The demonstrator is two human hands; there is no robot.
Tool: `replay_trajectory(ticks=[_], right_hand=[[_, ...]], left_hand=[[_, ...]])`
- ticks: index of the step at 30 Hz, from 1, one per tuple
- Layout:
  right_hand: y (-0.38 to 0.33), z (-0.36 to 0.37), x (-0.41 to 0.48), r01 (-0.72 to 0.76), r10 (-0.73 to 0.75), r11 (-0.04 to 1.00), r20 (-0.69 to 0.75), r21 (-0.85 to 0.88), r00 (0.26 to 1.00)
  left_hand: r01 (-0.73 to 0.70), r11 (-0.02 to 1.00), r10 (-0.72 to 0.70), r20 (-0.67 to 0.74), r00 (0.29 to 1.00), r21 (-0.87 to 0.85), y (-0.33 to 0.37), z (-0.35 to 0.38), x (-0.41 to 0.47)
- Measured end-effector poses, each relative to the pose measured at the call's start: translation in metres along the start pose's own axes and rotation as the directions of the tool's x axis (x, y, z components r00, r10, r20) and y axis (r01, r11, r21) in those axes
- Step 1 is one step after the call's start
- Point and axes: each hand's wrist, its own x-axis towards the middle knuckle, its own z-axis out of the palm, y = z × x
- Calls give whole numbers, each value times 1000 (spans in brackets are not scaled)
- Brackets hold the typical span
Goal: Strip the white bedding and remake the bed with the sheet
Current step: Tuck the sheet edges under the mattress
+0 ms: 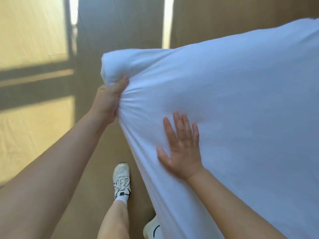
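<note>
No legible text, labels or numbers anywhere.

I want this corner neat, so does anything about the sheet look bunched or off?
Yes. The white sheet is wadded in a lump at the bed corner, above where the left hand grips it, with creases fanning from that grip. Under the flat right hand it lies smooth.

Daylight, bright. Warm sun patches on wooden floor [32, 31] at left, crossed by dark bar shadows [34, 90] (soft-edged, source off frame). The white sheet [241, 100] reads bluish, evenly lit. Floor streaked by motion blur; bottom corners stretched by wide-angle lens.
</note>
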Motion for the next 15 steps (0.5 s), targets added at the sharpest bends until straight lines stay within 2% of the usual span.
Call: replay_trajectory(ticks=[2, 3, 5, 7, 9, 11, 13, 15], right_hand=[[2, 16, -10, 66, -55, 992, 107, -104, 993], [3, 22, -17, 79, -56, 988, 160, -136, 985], [4, 35, -37, 102, -66, 981, 215, -164, 974], [2, 43, -64, 97, -66, 985, 212, -143, 975], [-4, 44, -88, 46, -17, 992, 241, -116, 970], [-11, 42, -108, -20, 42, 996, 268, -85, 962], [-16, 39, -126, -76, 88, 996, 285, -54, 955], [-17, 34, -148, -110, 119, 993, 298, -48, 947]], left_hand=[[113, 955, -34, -276, 961, 273, -32, 3, 23], [164, 931, -46, -340, 939, 326, -47, 14, 33], [248, 914, -92, -431, 898, 322, -72, 36, 45], [314, 909, -159, -468, 869, 274, -88, 41, 37], [303, 917, -195, -372, 908, 259, -98, 35, 2], [331, 918, -293, -190, 937, 218, -116, 27, -55], [410, 902, -406, -57, 912, 138, -141, 30, -119], [455, 881, -445, -102, 890, 126, -158, 47, -161]])
